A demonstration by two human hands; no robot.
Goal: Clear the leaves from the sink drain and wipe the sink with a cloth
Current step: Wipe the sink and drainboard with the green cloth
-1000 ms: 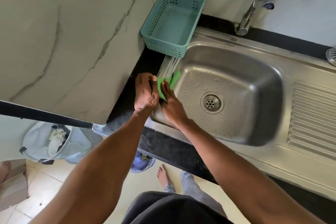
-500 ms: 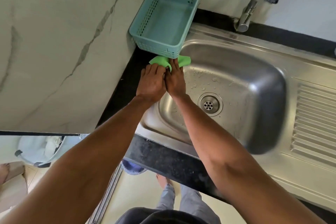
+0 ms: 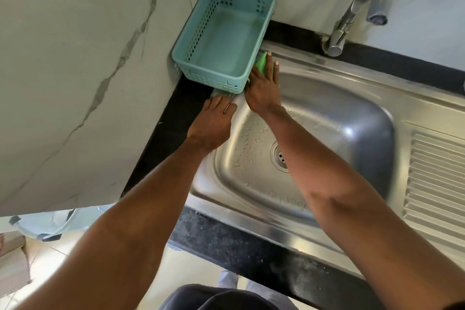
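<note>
A stainless steel sink (image 3: 352, 118) fills the right half of the view, its basin wet with droplets. The round drain (image 3: 279, 156) shows beside my right forearm, which hides part of it; I see no leaves in it. My right hand (image 3: 263, 88) presses a green cloth (image 3: 262, 61) flat with straight fingers on the sink's back left rim, next to the basket. Only a small edge of the cloth shows past the fingers. My left hand (image 3: 214, 121) rests flat on the left rim, fingers touching the basket's front wall.
A teal plastic basket (image 3: 201, 58) stands in the back left corner against the marble wall. A chrome tap (image 3: 352, 10) rises behind the basin. The ribbed drainboard (image 3: 437, 184) lies on the right. A black counter edge (image 3: 251, 246) runs along the front.
My right hand has slid the cloth along the left rim toward the back corner. My left hand has stayed lower on the rim and no longer touches the cloth.
</note>
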